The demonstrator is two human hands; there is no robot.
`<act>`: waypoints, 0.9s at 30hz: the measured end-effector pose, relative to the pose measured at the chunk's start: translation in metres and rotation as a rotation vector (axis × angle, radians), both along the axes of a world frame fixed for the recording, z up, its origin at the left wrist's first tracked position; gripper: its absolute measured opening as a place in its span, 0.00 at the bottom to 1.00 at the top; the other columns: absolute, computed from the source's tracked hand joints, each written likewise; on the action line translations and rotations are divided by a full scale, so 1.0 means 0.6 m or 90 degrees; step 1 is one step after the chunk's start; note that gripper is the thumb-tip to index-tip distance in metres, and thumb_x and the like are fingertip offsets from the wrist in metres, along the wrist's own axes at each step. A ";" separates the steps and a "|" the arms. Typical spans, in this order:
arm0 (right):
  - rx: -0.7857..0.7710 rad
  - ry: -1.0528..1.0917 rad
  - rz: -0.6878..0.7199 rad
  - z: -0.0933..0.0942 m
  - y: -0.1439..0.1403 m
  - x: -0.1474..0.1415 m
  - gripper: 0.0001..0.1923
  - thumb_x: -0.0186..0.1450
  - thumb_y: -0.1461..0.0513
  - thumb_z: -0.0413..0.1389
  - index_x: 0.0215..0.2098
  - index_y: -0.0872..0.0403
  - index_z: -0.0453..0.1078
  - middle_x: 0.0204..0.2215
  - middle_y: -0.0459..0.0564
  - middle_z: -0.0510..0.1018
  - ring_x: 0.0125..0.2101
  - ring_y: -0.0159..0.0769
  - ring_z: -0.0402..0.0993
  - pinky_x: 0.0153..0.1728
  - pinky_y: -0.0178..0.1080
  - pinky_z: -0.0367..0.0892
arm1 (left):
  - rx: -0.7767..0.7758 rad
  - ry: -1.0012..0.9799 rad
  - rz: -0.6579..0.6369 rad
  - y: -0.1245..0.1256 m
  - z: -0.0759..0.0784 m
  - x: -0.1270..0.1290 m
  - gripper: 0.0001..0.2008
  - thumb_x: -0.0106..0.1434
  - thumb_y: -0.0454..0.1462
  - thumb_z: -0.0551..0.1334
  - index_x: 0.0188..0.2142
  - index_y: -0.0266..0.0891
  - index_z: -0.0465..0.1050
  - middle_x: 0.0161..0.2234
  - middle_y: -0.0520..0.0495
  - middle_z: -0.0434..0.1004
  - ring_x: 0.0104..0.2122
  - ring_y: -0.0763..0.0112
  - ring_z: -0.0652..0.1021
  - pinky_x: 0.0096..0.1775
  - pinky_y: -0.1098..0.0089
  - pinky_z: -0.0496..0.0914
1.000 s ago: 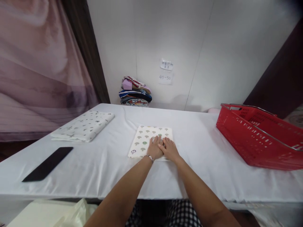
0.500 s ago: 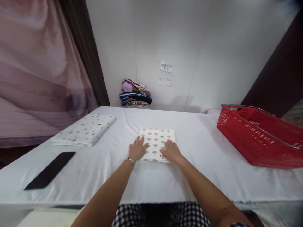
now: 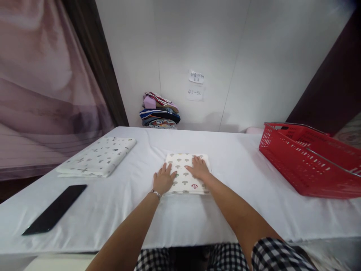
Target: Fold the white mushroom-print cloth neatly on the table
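While both hands are laid flat and open, the folded mushroom-print cloth (image 3: 187, 174) is pressed at mid-counter (image 3: 141, 210): the left hand (image 3: 164, 179) on its left edge, the right hand (image 3: 199, 168) farther in, nearer its far edge, the cloth's long axis pointing away from the body.

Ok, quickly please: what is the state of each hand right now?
Left hand: open, flat on the left edge of the folded cloth.
Right hand: open, flat on top of the cloth.

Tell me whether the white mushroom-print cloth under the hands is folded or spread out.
Folded: the white mushroom-print cloth forms a small thick rectangle with layered edges, pressed by left hand and right hand.
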State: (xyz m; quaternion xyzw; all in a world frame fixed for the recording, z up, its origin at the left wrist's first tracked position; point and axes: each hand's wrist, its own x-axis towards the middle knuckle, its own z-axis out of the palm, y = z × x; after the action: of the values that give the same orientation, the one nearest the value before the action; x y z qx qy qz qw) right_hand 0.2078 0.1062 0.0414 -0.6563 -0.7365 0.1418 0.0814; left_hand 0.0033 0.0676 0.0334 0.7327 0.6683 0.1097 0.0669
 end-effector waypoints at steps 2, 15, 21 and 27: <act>0.001 -0.017 -0.051 -0.001 0.003 0.027 0.44 0.63 0.41 0.38 0.66 0.63 0.44 0.66 0.58 0.40 0.65 0.44 0.31 0.61 0.47 0.30 | -0.002 -0.011 -0.002 0.000 -0.003 0.000 0.28 0.66 0.52 0.43 0.63 0.48 0.50 0.66 0.43 0.45 0.61 0.56 0.57 0.56 0.47 0.54; 0.095 -0.057 -0.086 -0.022 -0.004 0.034 0.43 0.65 0.42 0.38 0.64 0.67 0.45 0.65 0.63 0.45 0.64 0.48 0.34 0.61 0.47 0.31 | 0.056 0.053 -0.058 0.050 0.034 0.037 0.28 0.65 0.51 0.45 0.62 0.45 0.55 0.66 0.43 0.46 0.64 0.55 0.49 0.59 0.47 0.46; 0.046 -0.050 -0.093 -0.003 0.000 0.022 0.43 0.65 0.43 0.40 0.64 0.68 0.46 0.65 0.63 0.44 0.65 0.48 0.33 0.61 0.46 0.30 | 0.012 0.045 -0.044 0.073 0.008 0.045 0.32 0.65 0.52 0.40 0.64 0.40 0.50 0.66 0.45 0.41 0.65 0.57 0.47 0.60 0.48 0.48; 0.003 0.060 -0.048 0.008 0.032 -0.046 0.39 0.66 0.45 0.36 0.66 0.63 0.43 0.66 0.58 0.42 0.65 0.44 0.34 0.61 0.45 0.34 | 0.020 0.054 -0.034 0.069 0.005 0.043 0.32 0.65 0.52 0.40 0.64 0.41 0.50 0.66 0.46 0.41 0.65 0.57 0.47 0.59 0.47 0.49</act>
State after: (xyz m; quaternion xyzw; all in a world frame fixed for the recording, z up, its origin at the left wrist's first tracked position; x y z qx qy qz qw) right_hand 0.1804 0.1252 0.0459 -0.6761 -0.7068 0.1679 0.1228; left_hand 0.0289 0.1088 0.0364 0.7550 0.6492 0.0873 0.0297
